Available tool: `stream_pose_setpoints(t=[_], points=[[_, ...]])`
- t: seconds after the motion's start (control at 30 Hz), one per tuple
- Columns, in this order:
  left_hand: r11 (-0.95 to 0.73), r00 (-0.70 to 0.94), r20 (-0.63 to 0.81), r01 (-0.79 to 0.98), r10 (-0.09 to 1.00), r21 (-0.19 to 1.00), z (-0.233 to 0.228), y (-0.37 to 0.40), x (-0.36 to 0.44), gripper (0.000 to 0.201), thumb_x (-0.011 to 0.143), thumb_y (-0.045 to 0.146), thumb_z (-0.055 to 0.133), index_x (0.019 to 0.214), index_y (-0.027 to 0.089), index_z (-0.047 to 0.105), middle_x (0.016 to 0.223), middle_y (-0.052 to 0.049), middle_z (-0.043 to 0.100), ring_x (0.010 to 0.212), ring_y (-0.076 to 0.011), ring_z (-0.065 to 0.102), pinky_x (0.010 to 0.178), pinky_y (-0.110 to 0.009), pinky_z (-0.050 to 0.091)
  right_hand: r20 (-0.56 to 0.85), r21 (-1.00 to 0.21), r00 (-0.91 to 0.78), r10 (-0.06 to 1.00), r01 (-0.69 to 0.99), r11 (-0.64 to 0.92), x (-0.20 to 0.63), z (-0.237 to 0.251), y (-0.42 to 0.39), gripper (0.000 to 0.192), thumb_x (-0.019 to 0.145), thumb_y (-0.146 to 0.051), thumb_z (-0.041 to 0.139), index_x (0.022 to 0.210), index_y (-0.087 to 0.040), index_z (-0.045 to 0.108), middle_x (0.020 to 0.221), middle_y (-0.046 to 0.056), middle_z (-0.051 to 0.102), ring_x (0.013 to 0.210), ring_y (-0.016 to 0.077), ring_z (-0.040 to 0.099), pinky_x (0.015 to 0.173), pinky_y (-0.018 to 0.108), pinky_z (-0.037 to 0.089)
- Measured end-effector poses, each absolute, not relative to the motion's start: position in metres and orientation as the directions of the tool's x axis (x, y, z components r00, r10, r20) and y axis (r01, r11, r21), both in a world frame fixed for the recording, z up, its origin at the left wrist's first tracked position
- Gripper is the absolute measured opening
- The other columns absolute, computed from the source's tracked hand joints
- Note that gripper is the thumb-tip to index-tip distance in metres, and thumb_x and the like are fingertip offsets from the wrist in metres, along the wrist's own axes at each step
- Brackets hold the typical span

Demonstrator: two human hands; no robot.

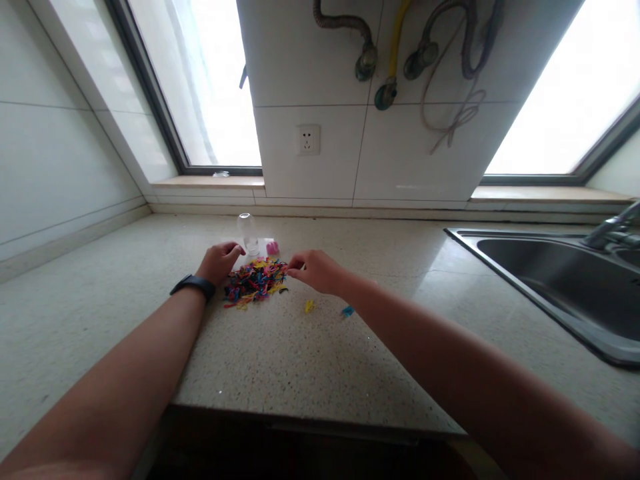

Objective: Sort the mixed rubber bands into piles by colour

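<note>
Speckled stone worktop [280,347] bears a multicoloured clip pile [255,280]; right hand [316,270] fingers pinch at its edge, left hand [219,261] curled, contents unclear.

One head-worn camera looks forward and down from above the counter's near edge [300,407], facing the tiled wall with its socket [309,139]. Beyond that edge, the view reaches both windows; the wide lens bends straight lines.

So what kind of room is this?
Most likely a kitchen. There's a steel sink set into a speckled stone counter, tiled walls, and hoses hanging above a wall socket between two windows.
</note>
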State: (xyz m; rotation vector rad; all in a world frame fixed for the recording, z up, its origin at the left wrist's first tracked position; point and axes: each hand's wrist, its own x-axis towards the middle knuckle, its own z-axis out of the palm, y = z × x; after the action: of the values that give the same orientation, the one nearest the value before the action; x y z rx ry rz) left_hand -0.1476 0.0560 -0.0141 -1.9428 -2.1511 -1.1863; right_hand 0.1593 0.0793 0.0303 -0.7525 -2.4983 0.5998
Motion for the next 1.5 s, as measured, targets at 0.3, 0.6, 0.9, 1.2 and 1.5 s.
stream_pose_setpoints(t=[0.3, 0.6, 0.9, 1.2, 1.5], points=[[0.022, -0.336, 0.618, 0.889, 0.711, 0.457, 0.01, 0.043, -0.118, 0.036, 0.089, 0.038, 0.045, 0.087, 0.018, 0.075, 0.064, -0.003, 0.062, 0.064, -0.0182, 0.056, 0.06, -0.028, 0.033, 0.303, -0.646, -0.686, 0.662, 0.362, 0.672, 0.213, 0.039, 0.06, 0.02, 0.088, -0.029, 0.064, 0.094, -0.013, 0.074, 0.084, 0.006, 0.072, 0.071, 0.0112, 0.059, 0.066, 0.024, 0.041], [-0.123, -0.01, 0.659, 0.98, 0.752, 0.156, 0.013, 0.034, -0.07, 0.033, 0.093, 0.038, 0.044, 0.084, 0.019, 0.07, 0.082, -0.006, 0.068, 0.073, -0.02, 0.061, 0.067, -0.029, 0.038, 0.26, -0.744, -0.599, 0.757, 0.376, 0.553, 0.327, 0.039, 0.07, 0.028, 0.087, -0.04, 0.064, 0.092, -0.013, 0.072, 0.076, 0.006, 0.068, 0.066, 0.0114, 0.056, 0.06, 0.025, 0.041], [-0.351, 0.18, 0.534, 0.906, 0.826, 0.238, 0.038, 0.011, 0.015, 0.032, 0.094, 0.039, 0.046, 0.083, 0.019, 0.068, 0.079, -0.006, 0.067, 0.07, -0.0186, 0.058, 0.068, -0.032, 0.038, 0.301, -0.736, -0.582, 0.755, 0.362, 0.573, 0.338, 0.033, 0.056, 0.029, 0.088, -0.042, 0.065, 0.091, -0.015, 0.072, 0.072, 0.003, 0.064, 0.062, 0.0092, 0.049, 0.057, 0.024, 0.037], [-0.32, 0.357, 0.161, 0.448, 0.92, 0.835, 0.03, -0.031, 0.101, 0.037, 0.093, 0.052, 0.055, 0.087, 0.018, 0.07, 0.085, -0.008, 0.07, 0.077, -0.0183, 0.062, 0.069, -0.031, 0.046, 0.386, -0.712, -0.584, 0.715, 0.304, 0.633, 0.324, 0.05, 0.02, 0.018, 0.088, -0.032, 0.066, 0.089, -0.016, 0.073, 0.068, 0.001, 0.061, 0.06, 0.0099, 0.05, 0.056, 0.024, 0.041], [-0.23, 0.336, 0.118, 0.316, 0.934, 0.92, 0.031, -0.034, 0.106, 0.031, 0.093, 0.043, 0.061, 0.089, 0.013, 0.07, 0.084, -0.004, 0.069, 0.079, -0.0138, 0.06, 0.075, -0.026, 0.044, 0.416, -0.677, -0.619, 0.666, 0.278, 0.682, 0.321, 0.05, 0.017, 0.014, 0.087, -0.027, 0.066, 0.087, -0.014, 0.072, 0.07, 0.001, 0.063, 0.06, 0.0088, 0.051, 0.057, 0.024, 0.041]])
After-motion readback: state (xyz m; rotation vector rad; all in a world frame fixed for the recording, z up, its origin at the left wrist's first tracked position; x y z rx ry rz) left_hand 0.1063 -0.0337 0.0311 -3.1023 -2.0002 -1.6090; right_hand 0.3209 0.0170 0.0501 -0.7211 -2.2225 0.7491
